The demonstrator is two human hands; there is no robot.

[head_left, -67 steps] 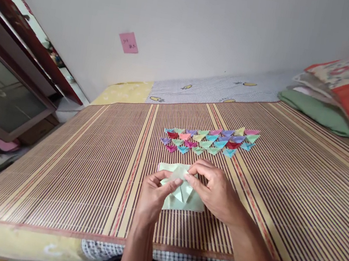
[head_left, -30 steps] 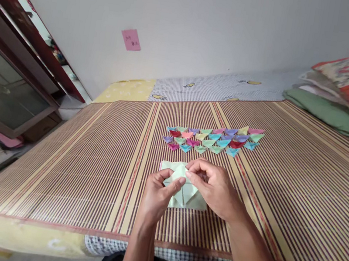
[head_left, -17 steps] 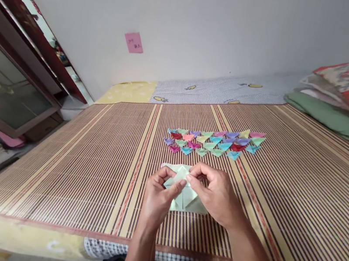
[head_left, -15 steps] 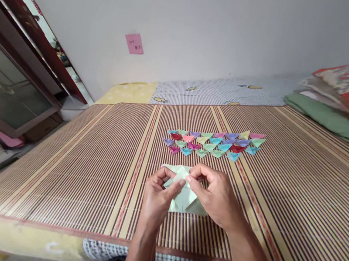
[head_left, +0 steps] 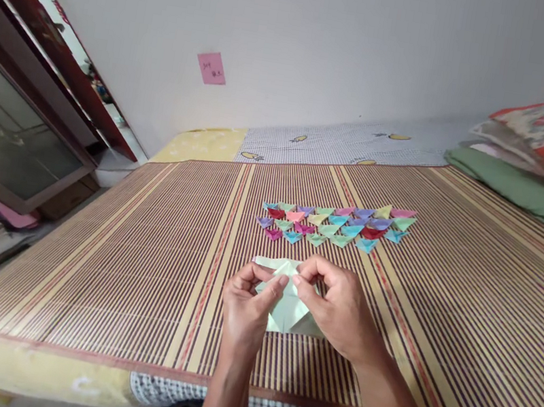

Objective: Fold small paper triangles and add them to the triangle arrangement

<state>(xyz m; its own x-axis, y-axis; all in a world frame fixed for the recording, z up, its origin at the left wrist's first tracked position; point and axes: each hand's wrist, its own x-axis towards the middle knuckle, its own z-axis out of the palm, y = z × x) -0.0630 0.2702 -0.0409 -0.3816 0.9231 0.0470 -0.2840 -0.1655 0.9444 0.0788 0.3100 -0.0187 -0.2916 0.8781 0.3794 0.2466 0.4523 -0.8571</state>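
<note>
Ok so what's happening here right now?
The left hand grips the left side of a folded pale green paper, and the right hand pinches it near its upper right. More pale green paper lies beneath, on a striped mat. Beyond the hands, small folded pieces in many colours sit in rows on the mat.
</note>
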